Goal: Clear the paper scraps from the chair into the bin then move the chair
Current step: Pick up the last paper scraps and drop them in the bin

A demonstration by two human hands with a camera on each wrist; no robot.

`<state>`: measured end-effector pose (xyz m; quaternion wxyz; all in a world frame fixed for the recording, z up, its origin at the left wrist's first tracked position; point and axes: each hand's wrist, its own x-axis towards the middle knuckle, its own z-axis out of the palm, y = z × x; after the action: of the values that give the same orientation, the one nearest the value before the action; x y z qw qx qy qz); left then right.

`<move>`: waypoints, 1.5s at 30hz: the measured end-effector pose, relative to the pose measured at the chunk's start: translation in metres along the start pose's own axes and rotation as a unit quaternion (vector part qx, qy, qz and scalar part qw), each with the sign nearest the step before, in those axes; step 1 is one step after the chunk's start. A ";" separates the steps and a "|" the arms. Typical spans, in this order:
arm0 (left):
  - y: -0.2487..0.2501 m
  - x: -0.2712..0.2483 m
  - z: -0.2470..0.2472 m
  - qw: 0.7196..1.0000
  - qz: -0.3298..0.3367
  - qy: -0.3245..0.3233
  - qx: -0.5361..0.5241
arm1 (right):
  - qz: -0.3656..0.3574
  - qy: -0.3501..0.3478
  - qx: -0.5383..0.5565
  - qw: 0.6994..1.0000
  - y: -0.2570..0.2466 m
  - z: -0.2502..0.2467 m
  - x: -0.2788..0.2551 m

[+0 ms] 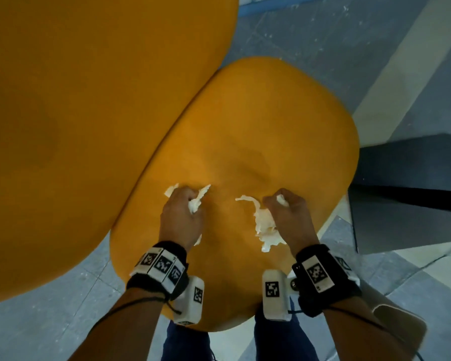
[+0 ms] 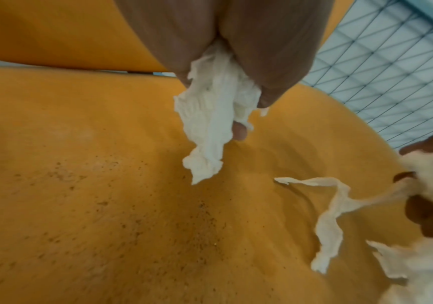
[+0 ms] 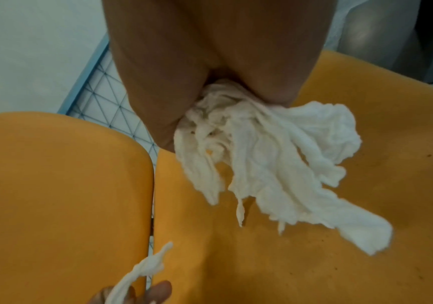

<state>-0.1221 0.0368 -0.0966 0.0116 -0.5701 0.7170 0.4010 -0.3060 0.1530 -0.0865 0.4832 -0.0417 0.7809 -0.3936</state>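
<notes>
Over the orange chair seat [image 1: 258, 131], both hands are already loaded up: the left hand [image 1: 181, 217] is clenched around a wad of paper scraps [image 2: 211, 125], and the right hand [image 1: 288, 214] is gripping a bigger, stringier bunch [image 3: 270, 156] with its tails hanging down toward the cushion. That stuff looks like soft tissue, super light and floppy and easy to tear, so I'd say bunching it in the fist beats pinching a loose end. No bin visible in any view, so can't say where it is.
</notes>
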 end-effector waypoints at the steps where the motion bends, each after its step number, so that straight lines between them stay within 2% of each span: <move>1: -0.002 -0.004 -0.004 1.000 -0.001 -0.007 -0.012 | -0.006 0.004 0.001 1.000 -0.002 0.001 -0.003; 5: -0.007 -0.016 -0.014 0.998 0.031 -0.042 -0.021 | -0.060 0.035 -0.053 0.996 0.008 0.005 -0.011; 8: -0.011 -0.021 -0.024 0.997 0.019 -0.049 -0.052 | -0.077 0.060 -0.124 0.988 0.019 0.015 -0.015; 10: -0.014 -0.024 -0.032 0.996 0.038 -0.047 -0.073 | -0.052 0.070 -0.127 0.988 0.025 0.024 -0.016; 12: -0.018 -0.027 -0.042 0.993 0.066 -0.055 -0.077 | 0.011 0.061 -0.132 0.989 0.029 0.035 -0.015; 15: -0.028 -0.031 -0.055 0.993 0.067 -0.077 -0.063 | 0.088 0.054 -0.232 0.967 0.035 0.055 -0.017; 19: -0.035 -0.034 -0.075 0.991 0.092 -0.095 -0.034 | 0.082 0.087 -0.296 0.948 0.043 0.070 -0.020; 22: -0.041 -0.035 -0.081 0.992 0.086 -0.087 0.010 | 0.081 0.064 -0.303 0.947 0.048 0.071 -0.022; 27: -0.037 -0.040 -0.076 0.990 0.108 -0.084 0.022 | 0.083 0.089 -0.132 0.984 0.061 0.060 -0.039; 32: -0.008 -0.053 -0.058 0.984 0.163 -0.071 0.012 | 0.038 0.125 0.021 0.991 0.070 0.043 -0.075; 35: 0.019 -0.067 -0.043 0.975 0.206 -0.079 -0.009 | -0.003 0.147 0.104 0.984 0.077 0.024 -0.103; 40: 0.070 -0.110 -0.010 0.949 0.284 -0.132 -0.030 | -0.046 0.155 0.225 0.961 0.100 -0.020 -0.152; 45: 0.110 -0.177 0.053 0.912 0.360 -0.196 0.005 | -0.052 0.203 0.315 0.926 0.153 -0.078 -0.207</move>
<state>-0.1748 0.2139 0.0130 0.0098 -0.1832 0.8589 0.4781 -0.2095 0.3952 -0.0200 0.2811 0.1529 0.6951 -0.6438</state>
